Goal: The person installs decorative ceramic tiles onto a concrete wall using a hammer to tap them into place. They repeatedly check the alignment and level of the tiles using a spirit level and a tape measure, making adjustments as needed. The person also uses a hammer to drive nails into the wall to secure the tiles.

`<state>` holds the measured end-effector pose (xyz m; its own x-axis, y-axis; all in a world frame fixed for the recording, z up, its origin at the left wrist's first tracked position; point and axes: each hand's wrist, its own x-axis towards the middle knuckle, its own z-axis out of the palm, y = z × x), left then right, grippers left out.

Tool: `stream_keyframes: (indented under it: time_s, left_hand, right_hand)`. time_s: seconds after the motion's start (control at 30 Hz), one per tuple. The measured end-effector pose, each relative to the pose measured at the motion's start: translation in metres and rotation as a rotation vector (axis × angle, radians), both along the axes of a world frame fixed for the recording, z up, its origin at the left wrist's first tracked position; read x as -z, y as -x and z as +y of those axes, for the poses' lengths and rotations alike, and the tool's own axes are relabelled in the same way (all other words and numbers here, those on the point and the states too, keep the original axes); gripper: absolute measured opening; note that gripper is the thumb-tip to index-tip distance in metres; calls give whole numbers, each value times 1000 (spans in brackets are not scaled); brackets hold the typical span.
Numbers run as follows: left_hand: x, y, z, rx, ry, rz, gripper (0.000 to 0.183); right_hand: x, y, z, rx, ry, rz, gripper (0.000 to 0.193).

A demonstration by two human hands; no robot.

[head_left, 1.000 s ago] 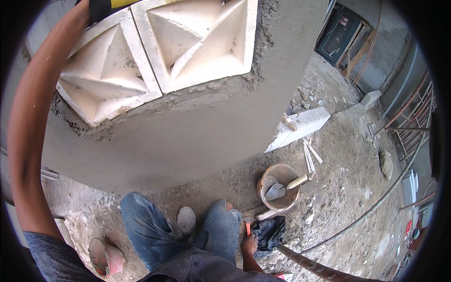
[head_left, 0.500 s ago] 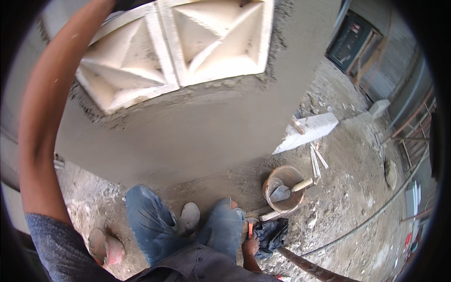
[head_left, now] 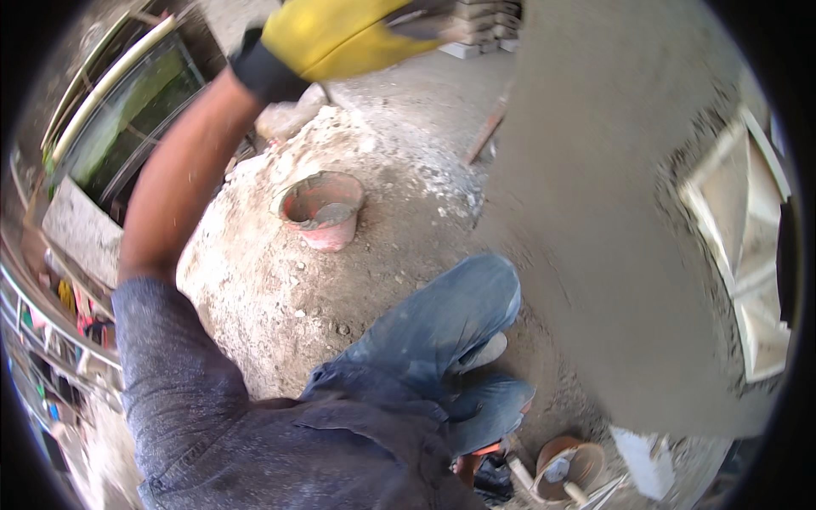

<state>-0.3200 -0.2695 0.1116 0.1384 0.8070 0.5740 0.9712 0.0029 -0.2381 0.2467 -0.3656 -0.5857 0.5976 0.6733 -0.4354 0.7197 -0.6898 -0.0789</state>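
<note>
My left hand (head_left: 340,38), in a yellow work glove with a dark cuff, is raised at the top of the view. Its fingers are blurred and partly cut off, so what they hold, if anything, does not show. Low down beside my knee, my right hand (head_left: 465,469) is mostly hidden by my body. It is closed on a tool with an orange handle (head_left: 488,449); the tool's working end cannot be made out. Just right of it stands a brown bucket (head_left: 586,463) with a trowel (head_left: 558,469) in it. A freshly plastered wall (head_left: 595,255) rises on my right.
A reddish bucket (head_left: 327,225) with grey mortar stands on rubble ground to the left. Pale decorative wall blocks (head_left: 735,221) are set in the plaster. A white block (head_left: 643,463) lies by the wall's foot. Stacked blocks (head_left: 480,30) stand far off.
My view has swung left, shifting the wall to the right and bringing the reddish bucket to mid-view. My gloved left hand now shows. The right hand remains low with the orange handle.
</note>
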Motion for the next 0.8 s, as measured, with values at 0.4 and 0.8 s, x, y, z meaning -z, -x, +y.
stream_keyframes:
  time_s: [0.4,0.8]
  left_hand:
    - [327,186,-35,-292,149,-1239,39]
    - [499,250,322,-118,710,-1186,44]
  right_hand:
    - [-111,-13,52,102,71,402,15]
    - [-73,43,48,122,467,354,28]
